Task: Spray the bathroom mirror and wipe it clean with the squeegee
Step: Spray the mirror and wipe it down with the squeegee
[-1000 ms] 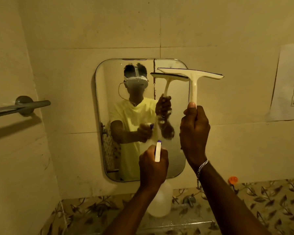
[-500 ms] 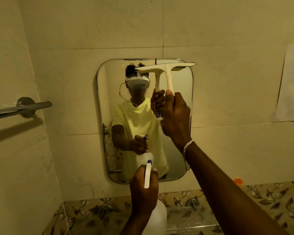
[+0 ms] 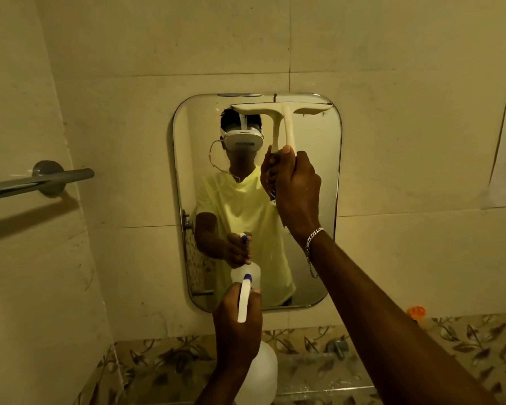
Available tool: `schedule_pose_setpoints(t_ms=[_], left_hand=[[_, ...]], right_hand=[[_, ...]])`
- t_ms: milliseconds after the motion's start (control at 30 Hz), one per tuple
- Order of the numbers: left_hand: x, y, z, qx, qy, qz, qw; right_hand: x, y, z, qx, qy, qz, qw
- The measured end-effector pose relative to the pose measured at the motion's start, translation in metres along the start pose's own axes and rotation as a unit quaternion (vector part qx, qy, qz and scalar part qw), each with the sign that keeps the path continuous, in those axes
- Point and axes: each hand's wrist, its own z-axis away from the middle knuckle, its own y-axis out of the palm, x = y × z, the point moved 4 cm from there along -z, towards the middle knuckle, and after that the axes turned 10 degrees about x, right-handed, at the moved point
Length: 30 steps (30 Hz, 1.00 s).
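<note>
The right hand (image 3: 297,188) is clamping its fingers around the handle of the squeegee (image 3: 284,118), whose blade is lying level at the top of the mirror (image 3: 187,171), seemingly touching the glass, though contact is hard to judge. The left hand (image 3: 237,325) is gripping the spray bottle (image 3: 257,372) near the mirror's lower edge. An uneven pull down is likely leaving streaks; the bottle, sitting in the blade's path, is risking a collision.

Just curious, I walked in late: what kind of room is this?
Most likely a bathroom: a wall mirror, tiled walls, and a metal towel rail on the left.
</note>
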Motion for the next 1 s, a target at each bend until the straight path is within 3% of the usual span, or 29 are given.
schedule_pose_setpoints(t_ms=[233,567,1000], left_hand=[[0.002,-0.002,0.000,-0.006,0.006,0.020,1.000],[0.010,-0.016,0.000,-0.010,0.021,-0.013,1.000],[0.017,-0.033,0.008,-0.010,0.014,-0.004,1.000]], right_hand=[[-0.049,-0.001,0.056,0.022,0.054,0.045,0.997],[-0.115,0.006,0.181,0.047,0.117,-0.010,0.992],[-0.181,0.006,0.298,0.087,0.214,0.013,0.973]])
